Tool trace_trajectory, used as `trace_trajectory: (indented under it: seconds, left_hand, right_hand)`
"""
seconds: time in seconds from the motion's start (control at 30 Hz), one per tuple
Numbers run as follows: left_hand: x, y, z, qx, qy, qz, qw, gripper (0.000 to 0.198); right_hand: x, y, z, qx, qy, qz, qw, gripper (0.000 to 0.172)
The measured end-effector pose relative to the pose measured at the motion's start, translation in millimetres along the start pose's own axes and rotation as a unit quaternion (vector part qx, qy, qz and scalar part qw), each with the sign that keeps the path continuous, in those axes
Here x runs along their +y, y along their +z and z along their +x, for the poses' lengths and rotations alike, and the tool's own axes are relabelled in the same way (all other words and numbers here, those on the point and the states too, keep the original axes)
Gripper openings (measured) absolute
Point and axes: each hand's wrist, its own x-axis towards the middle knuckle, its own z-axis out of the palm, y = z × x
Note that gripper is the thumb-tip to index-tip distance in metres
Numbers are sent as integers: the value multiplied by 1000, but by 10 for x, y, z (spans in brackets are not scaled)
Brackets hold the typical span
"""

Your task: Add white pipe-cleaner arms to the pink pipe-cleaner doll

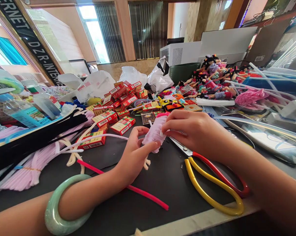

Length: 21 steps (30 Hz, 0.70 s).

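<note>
Two sets of our fingers clamp one lilac piece (154,135): our left hand (132,154) grips its near end, our right hand (191,127) pinches its upper right side. We hold it over the black table (175,183), long axis slanting away and rightward, far end pointing from us. Scissors (185,149) lie near our right wrist, red boxes (123,125) beyond.

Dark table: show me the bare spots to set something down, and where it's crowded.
On the table, one bare patch lies between the hot-pink stem and the scissors, nearer than the fluffy piece; another, between the bangle, that stem and the front edge. It is crowded farther back, with boxes and dolls, and at left, with pale stems.
</note>
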Motion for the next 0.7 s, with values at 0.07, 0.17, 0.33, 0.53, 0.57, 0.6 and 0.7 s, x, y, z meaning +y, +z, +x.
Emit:
trace_trajectory:
  seconds: [0.07, 0.17, 0.33, 0.53, 0.57, 0.6, 0.7]
  left_hand:
    - [3, 3, 1, -2, -1, -1, 1000, 40]
    - [9, 9, -5, 0, -3, -4, 1000, 40]
    - [9, 8, -10, 3, -1, 0, 1000, 39]
    - [-8, -10, -13, -5, -9, 7, 1000, 39]
    - [-10, -12, -14, -7, -9, 5, 1000, 39]
    - [-11, -14, -14, -7, -8, 4, 1000, 39]
    - [-7, -11, -10, -3, -4, 4, 1000, 39]
  right_hand:
    - [4, -3, -3, -2, 4, 6, 1000, 24]
    - [17, -2, -10, 3, 7, 9, 1000, 24]
    - [34, 7, -17, 14, -1, 2, 1000, 20]
    - [19, 12, -5, 4, 3, 2, 1000, 16]
    - [16, 11, -6, 1, 2, 5, 1000, 16]
    - [12, 10, -7, -1, 2, 7, 1000, 17]
    - [5, 10, -9, -7, 4, 8, 1000, 17]
